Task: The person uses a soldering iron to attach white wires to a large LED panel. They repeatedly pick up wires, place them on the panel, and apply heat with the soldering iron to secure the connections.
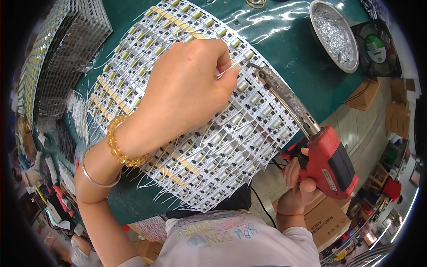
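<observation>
A panel of white circuit boards [249, 129], bristling with thin wires, lies aslant on the green counter [291, 49], its near right side reaching out past the counter's edge. Over it, the left hand [191, 84] has its fingers pinched narrowly on a white wire [233, 66]. The right hand [300, 182] is closed around a red soldering gun [331, 164], its tip just beside that wire; contact is unclear. Bare counter separates the panel from a metal bowl [348, 68]; leftward, a panel stack [33, 75] limits the room.
</observation>
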### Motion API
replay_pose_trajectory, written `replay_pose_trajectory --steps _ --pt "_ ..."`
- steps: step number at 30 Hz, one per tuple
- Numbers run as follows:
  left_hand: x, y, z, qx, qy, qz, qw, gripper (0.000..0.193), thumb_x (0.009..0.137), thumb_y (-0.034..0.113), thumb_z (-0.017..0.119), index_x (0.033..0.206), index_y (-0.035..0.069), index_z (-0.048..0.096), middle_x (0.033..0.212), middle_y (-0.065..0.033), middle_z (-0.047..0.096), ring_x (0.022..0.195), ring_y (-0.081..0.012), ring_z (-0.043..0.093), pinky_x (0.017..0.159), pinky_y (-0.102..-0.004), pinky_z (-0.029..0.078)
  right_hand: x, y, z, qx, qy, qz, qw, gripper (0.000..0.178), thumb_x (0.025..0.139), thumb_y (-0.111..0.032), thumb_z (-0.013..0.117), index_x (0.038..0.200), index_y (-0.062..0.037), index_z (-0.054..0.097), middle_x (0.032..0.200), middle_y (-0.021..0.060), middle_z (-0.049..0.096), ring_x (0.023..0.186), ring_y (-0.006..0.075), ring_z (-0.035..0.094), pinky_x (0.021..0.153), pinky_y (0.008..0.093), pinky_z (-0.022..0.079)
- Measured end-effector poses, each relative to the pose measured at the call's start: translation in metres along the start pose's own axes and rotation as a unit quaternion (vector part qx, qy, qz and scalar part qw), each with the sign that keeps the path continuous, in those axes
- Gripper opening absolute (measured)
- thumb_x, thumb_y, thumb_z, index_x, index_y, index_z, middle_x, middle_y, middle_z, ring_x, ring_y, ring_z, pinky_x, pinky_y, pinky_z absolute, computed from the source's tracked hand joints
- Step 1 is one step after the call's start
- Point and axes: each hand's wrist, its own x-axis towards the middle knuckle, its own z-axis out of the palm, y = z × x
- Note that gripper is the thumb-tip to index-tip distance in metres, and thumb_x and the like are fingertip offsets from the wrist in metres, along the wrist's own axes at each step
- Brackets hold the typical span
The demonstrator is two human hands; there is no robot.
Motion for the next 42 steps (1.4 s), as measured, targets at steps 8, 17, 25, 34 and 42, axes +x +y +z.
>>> replay_pose_trajectory --steps 8,17,25,34,42 --pt "-0.015 0.019 -0.044 -0.013 -0.055 -0.039 0.998 0.011 0.079 0.005 0.065 0.074 -0.004 0.060 0.061 -0.0073 0.062 0.052 -0.0079 0.056 0.048 -0.0227 0.042 -0.006 0.000 -0.017 0.025 -0.009 -0.017 0.999 0.077 0.080 -0.055 0.059 0.113 0.0125 0.041 0.044 -0.0005 0.041 0.035 0.0096 0.039 0.037 0.0231 0.035" --pt "-0.007 0.013 0.011 0.127 0.105 0.139 0.977 0.012 0.075 0.012 0.068 0.071 0.004 0.060 0.062 -0.0075 0.057 0.060 -0.0208 0.052 0.065 -0.0330 0.037 -0.012 -0.010 -0.009 -0.022 0.025 -0.005 0.999 0.080 0.080 -0.059 0.056 0.113 0.0121 0.040 0.045 -0.0013 0.041 0.034 0.0098 0.039 0.037 0.0229 0.034" --pt "-0.009 0.006 0.017 0.100 0.085 0.127 0.983 0.014 0.076 0.012 0.068 0.069 0.005 0.059 0.061 -0.0044 0.056 0.059 -0.0191 0.050 0.067 -0.0319 0.034 -0.010 -0.007 -0.011 -0.002 -0.008 0.013 1.000 0.076 0.080 -0.057 0.057 0.110 0.0106 0.042 0.046 -0.0008 0.041 0.035 0.0099 0.039 0.037 0.0236 0.034" --pt "-0.010 0.002 0.017 0.086 0.081 0.118 0.986 0.014 0.077 0.013 0.068 0.069 0.005 0.059 0.061 -0.0041 0.056 0.058 -0.0178 0.050 0.066 -0.0310 0.034 -0.009 -0.005 -0.006 -0.004 -0.009 0.016 1.000 0.071 0.080 -0.055 0.059 0.107 0.0091 0.043 0.046 -0.0005 0.041 0.035 0.0101 0.039 0.038 0.0244 0.035" --pt "-0.010 0.001 0.017 0.085 0.081 0.118 0.986 0.014 0.077 0.014 0.068 0.070 0.005 0.060 0.062 -0.0041 0.057 0.058 -0.0176 0.051 0.067 -0.0307 0.035 -0.015 0.002 -0.013 0.014 -0.020 0.003 1.000 0.068 0.081 -0.054 0.058 0.107 0.0073 0.044 0.045 -0.0011 0.041 0.035 0.0100 0.039 0.039 0.0238 0.035"
